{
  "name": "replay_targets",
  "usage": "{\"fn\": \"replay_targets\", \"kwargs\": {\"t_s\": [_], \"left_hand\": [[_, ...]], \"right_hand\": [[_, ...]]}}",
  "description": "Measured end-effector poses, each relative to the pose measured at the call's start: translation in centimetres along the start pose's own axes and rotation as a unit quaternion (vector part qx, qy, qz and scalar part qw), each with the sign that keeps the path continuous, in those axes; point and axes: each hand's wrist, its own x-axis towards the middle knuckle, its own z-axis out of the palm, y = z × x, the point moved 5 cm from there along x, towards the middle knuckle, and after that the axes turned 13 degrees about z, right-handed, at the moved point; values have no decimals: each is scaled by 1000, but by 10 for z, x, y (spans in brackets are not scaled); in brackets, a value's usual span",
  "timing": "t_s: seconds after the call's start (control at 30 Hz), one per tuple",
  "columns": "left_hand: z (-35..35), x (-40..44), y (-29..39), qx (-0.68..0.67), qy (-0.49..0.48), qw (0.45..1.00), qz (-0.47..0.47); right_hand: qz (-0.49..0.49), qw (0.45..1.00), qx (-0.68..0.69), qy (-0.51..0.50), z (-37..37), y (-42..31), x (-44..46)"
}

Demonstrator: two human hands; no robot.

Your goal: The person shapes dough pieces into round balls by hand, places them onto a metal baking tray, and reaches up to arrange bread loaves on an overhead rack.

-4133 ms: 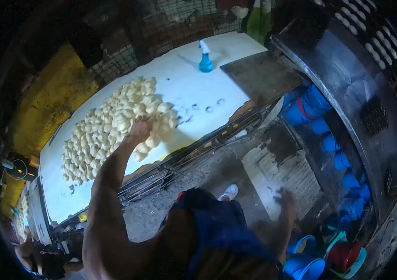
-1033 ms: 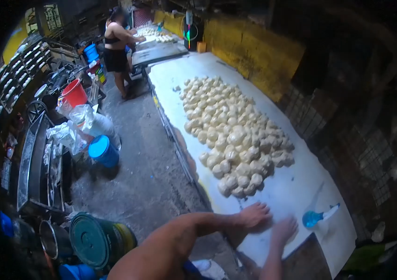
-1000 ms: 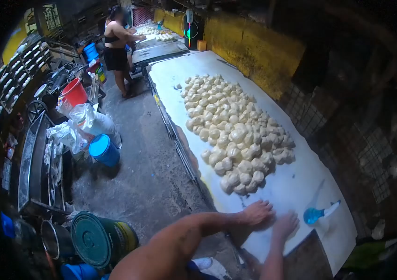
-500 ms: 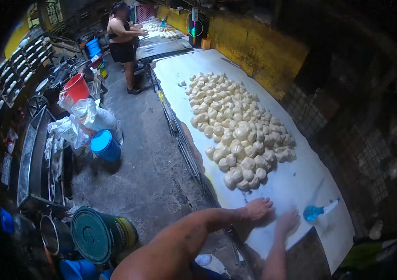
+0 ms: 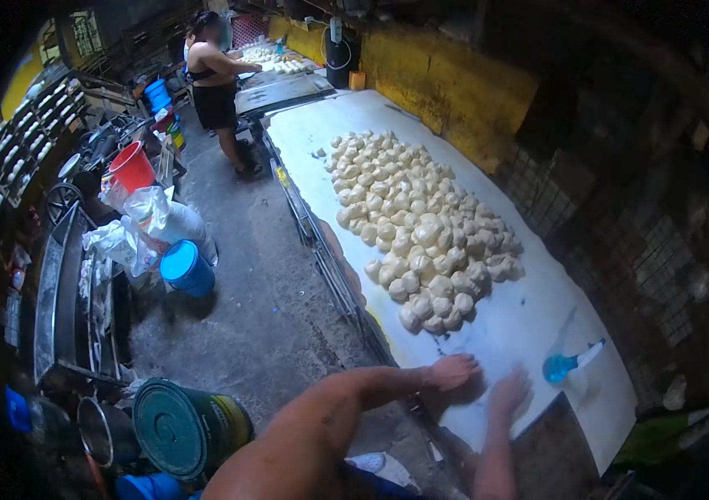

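Observation:
My left hand (image 5: 454, 371) rests palm down near the front edge of the white tabletop (image 5: 529, 333). Its fingers bend over into a cupped shape, and whatever lies under the palm is hidden. My right hand (image 5: 510, 392) is beside it, low over the same surface, with its fingers smeared by motion. Beyond both hands spreads a large heap of pale, round dough balls (image 5: 425, 229), packed close together. To the right of my right hand lies a bottle with clear blue liquid (image 5: 559, 367) and a whitish top.
A person (image 5: 217, 75) stands at the far table beside more dough pieces. On the floor at left are a green lidded bucket (image 5: 169, 429), a blue bucket (image 5: 188, 268), a red bucket (image 5: 131, 167) and white sacks (image 5: 179, 222). A yellow wall (image 5: 446, 92) borders the table.
The view has shifted slightly. My hands stay in nearly the same place, the right one blurred in both frames. The far person's arms have moved, and the coloured glow near the dark container is gone.

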Motion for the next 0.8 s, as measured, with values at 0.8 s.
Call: {"fn": "replay_targets", "kwargs": {"t_s": [0.8], "left_hand": [[-7,30,-21,56,15,998,32]], "right_hand": [[31,998,24,39,42,16,34]]}}
